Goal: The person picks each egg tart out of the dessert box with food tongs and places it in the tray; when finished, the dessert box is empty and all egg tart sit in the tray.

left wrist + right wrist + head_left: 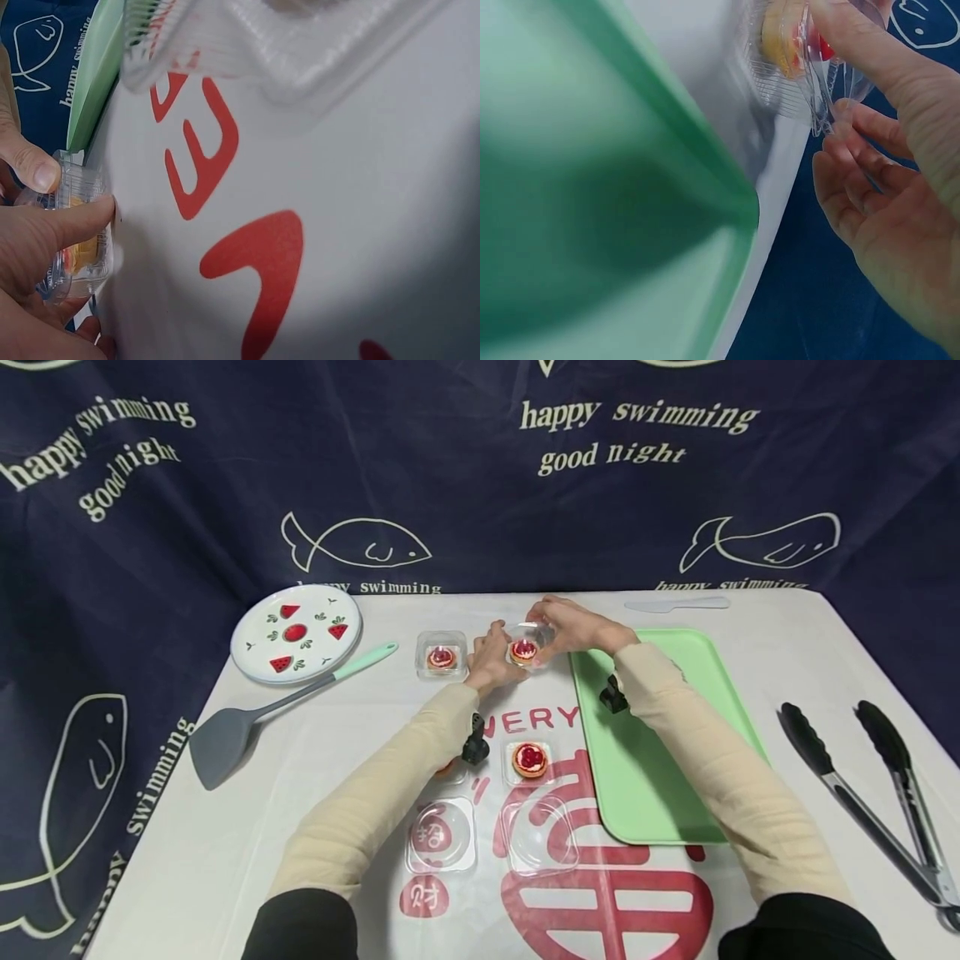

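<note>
A clear plastic box (514, 632) with a small red-topped tart (522, 651) inside is at the back centre of the table, between both hands. My left hand (492, 662) grips its left side, thumb along the wall in the left wrist view. From the right, my right hand (576, 625) pinches the lid's edge, thumb on top and fingertips underneath in the right wrist view. The lid (866, 79) appears over the tart; whether it is latched I cannot tell. Left of the hands stands another clear box (441, 640) with a tart.
A green tray (645, 760) lies under the right forearm. Nearer me sit an open box with a tart (530, 760), another partly behind my left sleeve, and their lids. Tongs (855, 810) are right, a white knife (678, 604) behind, a plate (255, 631) and spatula (225, 739) left.
</note>
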A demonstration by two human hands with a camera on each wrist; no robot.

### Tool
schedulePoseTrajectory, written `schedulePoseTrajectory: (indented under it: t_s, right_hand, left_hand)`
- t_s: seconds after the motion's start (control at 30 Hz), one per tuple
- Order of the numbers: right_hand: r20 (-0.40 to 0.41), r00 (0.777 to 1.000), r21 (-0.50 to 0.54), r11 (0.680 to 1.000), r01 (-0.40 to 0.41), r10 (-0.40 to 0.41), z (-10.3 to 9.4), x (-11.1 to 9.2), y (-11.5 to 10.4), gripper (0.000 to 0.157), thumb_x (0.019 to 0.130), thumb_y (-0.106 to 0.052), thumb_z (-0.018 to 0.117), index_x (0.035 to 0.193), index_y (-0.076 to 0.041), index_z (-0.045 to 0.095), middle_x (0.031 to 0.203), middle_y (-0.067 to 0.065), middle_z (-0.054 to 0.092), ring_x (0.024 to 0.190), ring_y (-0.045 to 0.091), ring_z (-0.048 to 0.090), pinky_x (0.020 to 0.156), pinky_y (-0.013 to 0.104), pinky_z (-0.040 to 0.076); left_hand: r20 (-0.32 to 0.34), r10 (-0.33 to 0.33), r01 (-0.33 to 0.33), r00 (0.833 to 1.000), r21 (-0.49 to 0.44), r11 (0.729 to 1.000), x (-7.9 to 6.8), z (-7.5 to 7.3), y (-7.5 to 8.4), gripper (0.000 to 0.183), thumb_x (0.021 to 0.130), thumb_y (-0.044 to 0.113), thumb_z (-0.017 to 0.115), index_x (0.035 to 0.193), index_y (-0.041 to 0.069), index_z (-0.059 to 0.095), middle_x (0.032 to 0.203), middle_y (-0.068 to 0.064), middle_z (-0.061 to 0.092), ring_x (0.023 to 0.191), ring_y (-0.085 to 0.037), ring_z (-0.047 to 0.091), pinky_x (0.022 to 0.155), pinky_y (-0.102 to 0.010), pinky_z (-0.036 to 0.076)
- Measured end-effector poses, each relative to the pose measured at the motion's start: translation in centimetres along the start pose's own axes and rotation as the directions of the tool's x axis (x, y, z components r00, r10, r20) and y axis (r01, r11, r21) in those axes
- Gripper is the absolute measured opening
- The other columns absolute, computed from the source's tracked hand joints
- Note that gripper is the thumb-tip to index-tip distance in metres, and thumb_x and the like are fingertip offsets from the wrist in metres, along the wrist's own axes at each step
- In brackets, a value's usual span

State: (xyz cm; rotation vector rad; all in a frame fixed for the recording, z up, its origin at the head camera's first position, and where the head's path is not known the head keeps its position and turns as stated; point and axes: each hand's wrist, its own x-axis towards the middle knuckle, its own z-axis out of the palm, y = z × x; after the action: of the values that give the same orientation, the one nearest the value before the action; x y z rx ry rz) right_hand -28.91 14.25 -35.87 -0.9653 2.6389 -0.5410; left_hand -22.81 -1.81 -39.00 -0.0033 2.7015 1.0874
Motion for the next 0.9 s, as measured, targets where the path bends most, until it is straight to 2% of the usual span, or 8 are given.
schedulePoseTrajectory:
  t_s: [0.33,0.53,0.63,0.8,0.9]
  right_hand:
    - [-0.088,0.994,-0.02,0.997,0.069,-0.071,0.3,-0.5,0.1,0.069,0.066,-0.022,0.091,0.119,0.008,0.058,0.117,0.021,0.056,0.11,0.034,0.05,0.099,0.047,0.044]
    - [-0.104,0.993,0.012,0.998,0.061,-0.059,0.6,-0.9,0.1,0.069,0.067,-0.022,0.09,0.12,0.007,0.057,0.117,0.022,0.055,0.109,0.035,0.051,0.098,0.048,0.044]
    - [-0.103,0.993,0.036,0.998,0.058,-0.054,0.7,-1.1,0.0,0.07,0.069,-0.022,0.09,0.123,0.006,0.056,0.119,0.022,0.054,0.111,0.035,0.051,0.099,0.049,0.043]
    - [-0.125,0.99,0.045,0.997,0.07,-0.064,0.6,-1.7,0.0,0.07,0.069,-0.022,0.089,0.123,0.006,0.055,0.122,0.021,0.053,0.113,0.034,0.05,0.101,0.048,0.042]
    - [-0.151,0.985,0.039,0.995,0.086,-0.08,0.3,-2.1,-0.1,0.07,0.069,-0.022,0.09,0.123,0.006,0.056,0.122,0.021,0.053,0.115,0.035,0.049,0.103,0.048,0.041]
  left_hand:
    - [0.007,0.002,-0.003,1.0,0.042,0.999,0.0,0.0,0.1,0.097,0.076,0.015,0.08,0.151,0.006,0.02,0.144,-0.009,0.045,0.138,-0.03,0.03,0.108,-0.044,0.033]
    - [0.024,-0.019,0.017,1.0,0.094,0.995,0.0,-0.2,0.3,0.104,0.075,0.015,0.083,0.152,0.003,0.014,0.145,-0.014,0.042,0.136,-0.031,0.032,0.108,-0.043,0.035]
    - [0.051,-0.024,0.016,0.998,0.147,0.989,0.0,-0.3,0.6,0.11,0.073,0.014,0.085,0.152,-0.001,0.009,0.148,-0.021,0.032,0.135,-0.034,0.034,0.108,-0.043,0.038]
    - [0.07,0.043,-0.057,0.997,0.214,0.975,-0.3,-0.8,1.0,0.12,0.073,0.012,0.086,0.153,-0.003,-0.001,0.153,-0.025,0.019,0.139,-0.038,0.029,0.11,-0.044,0.039]
    - [0.054,0.124,-0.134,0.991,0.274,0.952,-0.7,-1.3,1.1,0.115,0.074,0.013,0.085,0.155,0.001,0.003,0.154,-0.022,0.02,0.139,-0.037,0.03,0.109,-0.045,0.039]
